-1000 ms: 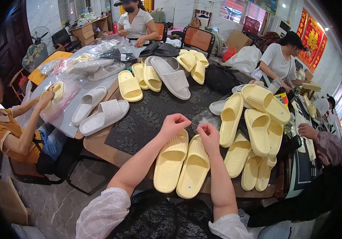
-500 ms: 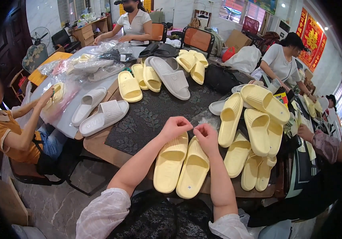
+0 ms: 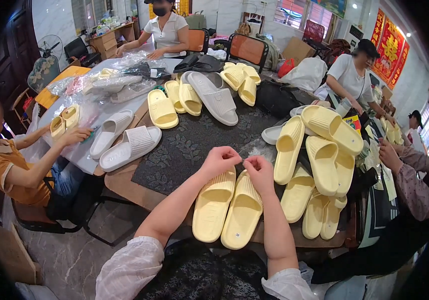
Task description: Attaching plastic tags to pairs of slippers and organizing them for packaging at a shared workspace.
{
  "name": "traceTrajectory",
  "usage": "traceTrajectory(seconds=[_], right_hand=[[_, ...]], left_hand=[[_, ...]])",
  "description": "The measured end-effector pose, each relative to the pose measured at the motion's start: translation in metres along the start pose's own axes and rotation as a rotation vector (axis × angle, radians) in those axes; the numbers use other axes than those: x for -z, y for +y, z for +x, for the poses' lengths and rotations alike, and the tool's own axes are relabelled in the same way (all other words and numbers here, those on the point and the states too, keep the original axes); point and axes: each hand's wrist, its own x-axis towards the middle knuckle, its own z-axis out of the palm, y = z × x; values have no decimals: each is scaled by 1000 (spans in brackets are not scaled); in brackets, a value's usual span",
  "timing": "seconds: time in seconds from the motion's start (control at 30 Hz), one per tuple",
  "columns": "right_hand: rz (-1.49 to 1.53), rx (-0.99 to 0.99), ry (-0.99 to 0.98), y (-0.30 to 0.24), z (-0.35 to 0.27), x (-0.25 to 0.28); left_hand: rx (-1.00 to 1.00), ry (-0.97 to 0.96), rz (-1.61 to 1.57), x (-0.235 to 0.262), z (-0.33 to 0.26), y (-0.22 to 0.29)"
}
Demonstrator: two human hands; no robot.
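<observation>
My left hand [image 3: 222,160] and my right hand [image 3: 259,170] meet above the table, fingertips pinched and almost touching. Crinkled clear plastic [image 3: 257,149], looking like a thin bag, spreads just beyond the fingertips, and its edge appears caught between them. Below my hands lie two pale yellow slippers side by side, a left one [image 3: 211,210] and a right one [image 3: 242,220] with a small white sticker on its heel. Their toe ends are partly covered by my hands. Close to my right hand rests another yellow slipper [image 3: 288,155], leaning on a heap of similar ones.
Grey slippers [image 3: 133,148] lie to the left, more yellow ones [image 3: 163,111] farther back. Bagged slippers [image 3: 117,82] cover the far-left table. A person in orange [image 3: 17,170] handles yellow slippers there; others work at the back and right. A black bag [image 3: 277,100] sits beyond the yellow heap.
My hands stay almost in place, and the clear plastic beyond them has shifted slightly. The person at left has lowered one hand; the person at the right edge has leaned farther into view.
</observation>
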Motion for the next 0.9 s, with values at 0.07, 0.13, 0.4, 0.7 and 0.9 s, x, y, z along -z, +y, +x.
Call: traceTrajectory(seconds=[0.07,0.13,0.4,0.7,0.9], right_hand=[[62,-24,74,5,0,1],[20,-16,35,2,0,1],[49,-40,13,5,2,1],[18,-14,0,0,0,1],[-14,27,-3,-9,-2,1]], left_hand=[[15,119,-86,1,1,6],[21,111,-97,3,1,2],[-28,83,-104,1,2,-2],[12,-58,29,3,-2,8],[-19,84,-140,4,1,-1]])
